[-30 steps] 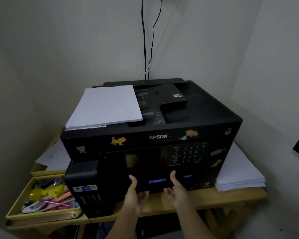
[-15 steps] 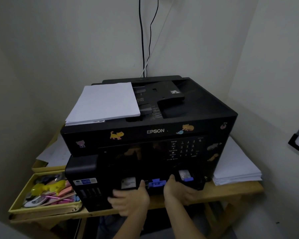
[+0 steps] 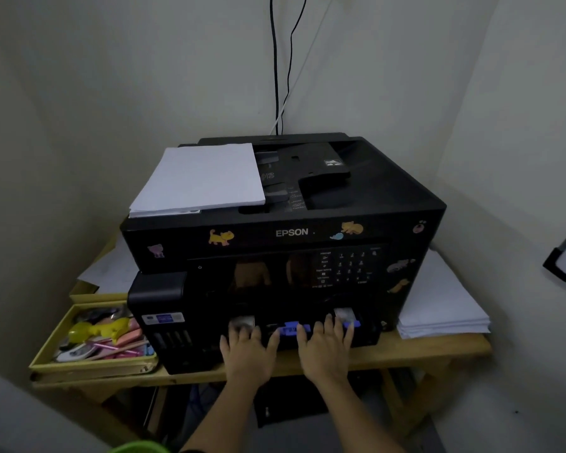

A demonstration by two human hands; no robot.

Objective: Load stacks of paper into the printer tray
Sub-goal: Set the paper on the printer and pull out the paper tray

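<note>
Your left hand (image 3: 247,349) and right hand (image 3: 325,343) press flat, fingers straight, on the printer tray (image 3: 290,331); uneven pushing could jam it.

One printer (image 3: 356,204), two hands (image 3: 247,353) (image 3: 325,348), three paper piles (image 3: 196,178) (image 3: 438,305) (image 3: 108,269).

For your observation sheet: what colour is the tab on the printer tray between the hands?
The tab is blue; the head view shows it best.
</note>
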